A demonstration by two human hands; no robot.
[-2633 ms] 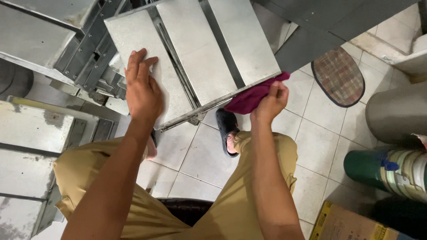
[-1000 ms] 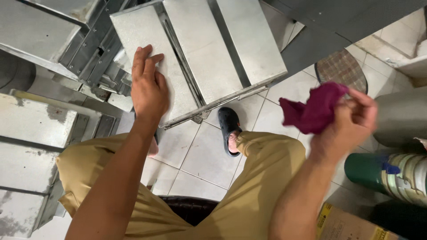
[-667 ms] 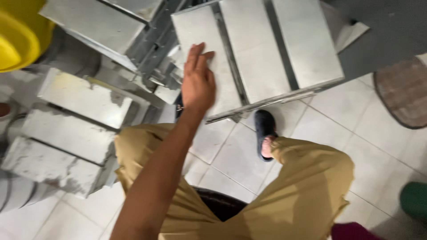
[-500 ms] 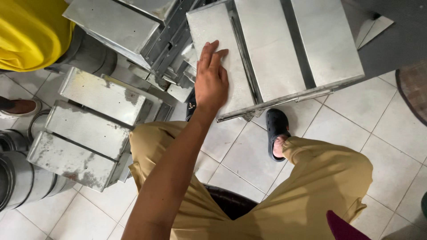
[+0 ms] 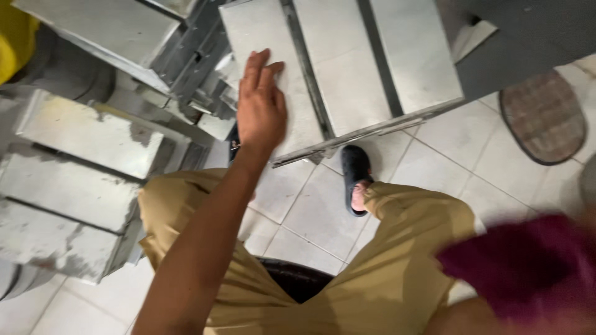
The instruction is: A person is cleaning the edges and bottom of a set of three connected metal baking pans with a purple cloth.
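Left hand (image 5: pixel 261 108) lay flat, fingers (image 5: pixel 256 67) spread, on one ribbed metal panel (image 5: pixel 338 68) — gripping nothing. Right hand (image 5: pixel 528 310) was mostly off-frame by one blurry maroon cloth (image 5: pixel 528 263) — couldn't tell its grip.

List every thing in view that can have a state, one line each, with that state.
left hand: flat, fingers together, resting on the metal panel.
right hand: mostly out of frame at the lower right, grip cannot be told.
metal panel: tilted, lower edge near the floor.
maroon cloth: bunched, blurred, lifted off the panel.
black sandal: worn, flat on the tiled floor.
metal boxes: stacked, scuffed.
round mat: lying flat.
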